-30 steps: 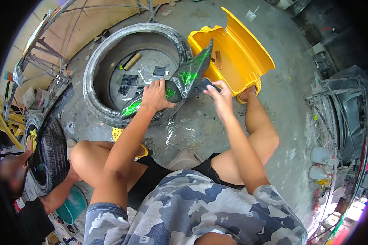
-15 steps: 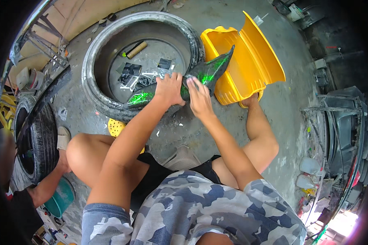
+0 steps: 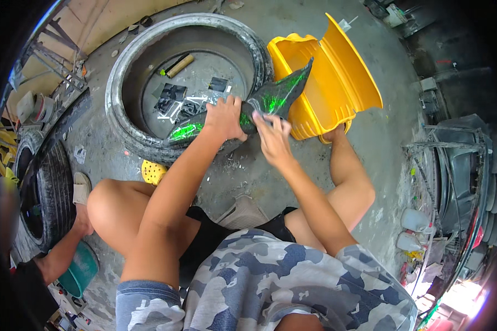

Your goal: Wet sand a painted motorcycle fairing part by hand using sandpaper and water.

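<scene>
A long black curved panel with bright green patches point(image 3: 274, 103) lies slanting across the near rim of a large tyre point(image 3: 116, 71), its pointed end up at the right. My left hand point(image 3: 225, 118) is closed over the panel's middle, fingers across its top and thumb on the near side. Just right of it, my right hand point(image 3: 274, 140) touches the panel with its fingertips; the fingers are apart and partly bent. Whether something small sits under those fingertips is too blurred to tell. Inside the tyre are dark film-like pieces point(image 3: 170, 98), white strips and a brown roll point(image 3: 180, 65).
An open yellow plastic bin point(image 3: 306, 118) stands against the panel's right end, its lid raised. Another tyre point(image 3: 52, 193) leans at the left beside another person's leg point(image 3: 66, 248) and a green tub point(image 3: 82, 270). Plastic jugs point(image 3: 416, 220) and stacked chairs point(image 3: 458, 182) line the right side.
My right hand's fingers, straighter before, are now more bent and spread, and its fingertips have shifted slightly down the panel. The left hand keeps its hold. The whole view has shifted a little.
</scene>
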